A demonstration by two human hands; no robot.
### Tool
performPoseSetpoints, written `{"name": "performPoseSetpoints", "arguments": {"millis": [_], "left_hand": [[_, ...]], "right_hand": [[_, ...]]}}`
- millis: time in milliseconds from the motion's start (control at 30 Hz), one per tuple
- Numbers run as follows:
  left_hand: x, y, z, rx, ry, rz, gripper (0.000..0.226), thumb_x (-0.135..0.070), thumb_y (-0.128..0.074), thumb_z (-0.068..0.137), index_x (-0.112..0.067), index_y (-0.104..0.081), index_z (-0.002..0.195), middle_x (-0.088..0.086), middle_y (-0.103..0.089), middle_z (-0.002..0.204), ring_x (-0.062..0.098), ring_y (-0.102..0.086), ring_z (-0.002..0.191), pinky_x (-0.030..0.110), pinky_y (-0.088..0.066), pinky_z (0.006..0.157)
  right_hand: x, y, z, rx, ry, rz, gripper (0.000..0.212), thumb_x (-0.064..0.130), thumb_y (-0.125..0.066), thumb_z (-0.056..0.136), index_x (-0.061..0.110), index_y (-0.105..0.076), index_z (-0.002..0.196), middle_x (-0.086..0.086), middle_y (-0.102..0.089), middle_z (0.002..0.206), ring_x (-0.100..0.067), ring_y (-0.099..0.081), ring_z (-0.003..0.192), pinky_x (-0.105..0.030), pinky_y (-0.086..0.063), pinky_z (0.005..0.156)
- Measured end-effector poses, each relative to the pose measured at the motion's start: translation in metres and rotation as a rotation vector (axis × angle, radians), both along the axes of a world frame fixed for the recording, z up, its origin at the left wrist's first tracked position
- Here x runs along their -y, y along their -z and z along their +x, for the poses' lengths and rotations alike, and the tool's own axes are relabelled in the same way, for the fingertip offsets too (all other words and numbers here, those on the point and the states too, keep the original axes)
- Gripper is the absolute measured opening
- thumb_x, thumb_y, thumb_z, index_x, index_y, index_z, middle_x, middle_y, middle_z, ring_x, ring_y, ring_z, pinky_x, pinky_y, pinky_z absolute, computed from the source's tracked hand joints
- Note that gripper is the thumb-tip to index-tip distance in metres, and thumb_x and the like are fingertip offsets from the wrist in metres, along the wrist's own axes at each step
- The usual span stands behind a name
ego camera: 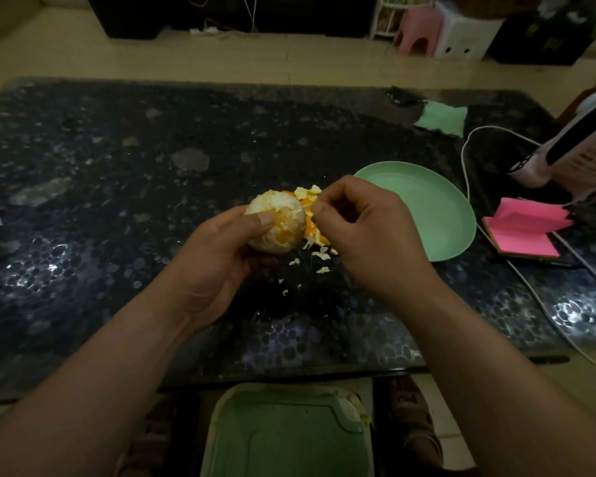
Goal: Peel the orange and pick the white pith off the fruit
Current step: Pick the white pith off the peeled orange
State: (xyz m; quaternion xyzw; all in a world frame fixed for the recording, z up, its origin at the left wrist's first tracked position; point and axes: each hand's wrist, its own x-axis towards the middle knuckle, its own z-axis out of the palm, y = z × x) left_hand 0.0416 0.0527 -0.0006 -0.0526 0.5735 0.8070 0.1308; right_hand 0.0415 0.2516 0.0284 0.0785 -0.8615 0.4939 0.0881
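My left hand (217,249) grips a peeled orange (277,223), pale with white pith and a few orange patches, thumb pressed on its near side. My right hand (362,232) sits just right of the fruit, thumb and forefinger pinching a thin strip of pith at the fruit's right side. Behind and under the hands lies a pile of orange peel (308,196) on the dark table. Small white pith scraps (319,261) are scattered on the table below the fruit.
A light green plate (427,208) sits right of the hands. A pink sticky-note pad (527,232), a white cable (468,156) and a green cloth (443,117) lie at the right. A green bin (286,435) stands below the table's near edge.
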Motion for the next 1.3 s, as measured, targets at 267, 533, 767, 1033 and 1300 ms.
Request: {"name": "performPoseSetpoints", "arguments": {"millis": [267, 533, 767, 1033, 1300], "left_hand": [[0.0, -0.002, 0.0, -0.035, -0.005, -0.062, 0.05, -0.027, -0.07, 0.085, -0.006, -0.068, 0.13, 0.011, -0.077, 0.116, 0.018, -0.073, 0.099, 0.031, -0.058, 0.085], [0.0, -0.001, 0.001, -0.061, 0.004, -0.095, 0.048, -0.026, -0.072, 0.084, -0.012, -0.069, 0.13, 0.009, -0.077, 0.12, 0.019, -0.074, 0.102, 0.028, -0.06, 0.081], [0.0, -0.001, 0.002, -0.045, 0.031, 0.016, 0.051, -0.023, -0.067, 0.085, -0.006, -0.067, 0.133, 0.008, -0.078, 0.117, 0.015, -0.074, 0.098, 0.022, -0.058, 0.073], [0.005, 0.0, 0.002, -0.019, 0.061, 0.073, 0.051, -0.023, -0.066, 0.086, -0.006, -0.067, 0.135, 0.013, -0.076, 0.123, 0.018, -0.073, 0.101, 0.024, -0.059, 0.072], [0.01, -0.005, 0.003, 0.088, 0.036, 0.17, 0.043, -0.03, -0.067, 0.082, -0.012, -0.078, 0.12, 0.012, -0.076, 0.119, 0.019, -0.071, 0.092, 0.023, -0.059, 0.069]], "right_hand": [[0.001, 0.001, 0.002, 0.076, -0.054, 0.009, 0.009, 0.036, -0.069, 0.099, 0.028, -0.071, 0.096, 0.021, -0.065, 0.072, 0.001, -0.06, 0.066, -0.01, -0.043, 0.059], [0.002, -0.002, 0.0, 0.165, -0.037, -0.147, 0.015, 0.025, -0.069, 0.1, 0.017, -0.068, 0.087, -0.008, -0.07, 0.081, -0.031, -0.069, 0.08, -0.054, -0.059, 0.069], [-0.005, 0.004, -0.007, 0.18, 0.064, -0.239, 0.011, 0.016, -0.068, 0.094, 0.008, -0.069, 0.087, -0.02, -0.068, 0.086, -0.043, -0.065, 0.081, -0.055, -0.057, 0.067], [-0.008, 0.012, -0.013, 0.204, 0.123, -0.146, 0.013, 0.02, -0.067, 0.096, 0.013, -0.07, 0.085, -0.014, -0.072, 0.083, -0.039, -0.07, 0.084, -0.059, -0.058, 0.068], [-0.007, 0.017, -0.019, 0.234, 0.176, -0.105, 0.012, 0.021, -0.069, 0.093, 0.018, -0.07, 0.082, -0.009, -0.073, 0.081, -0.032, -0.073, 0.083, -0.056, -0.062, 0.071]]}}
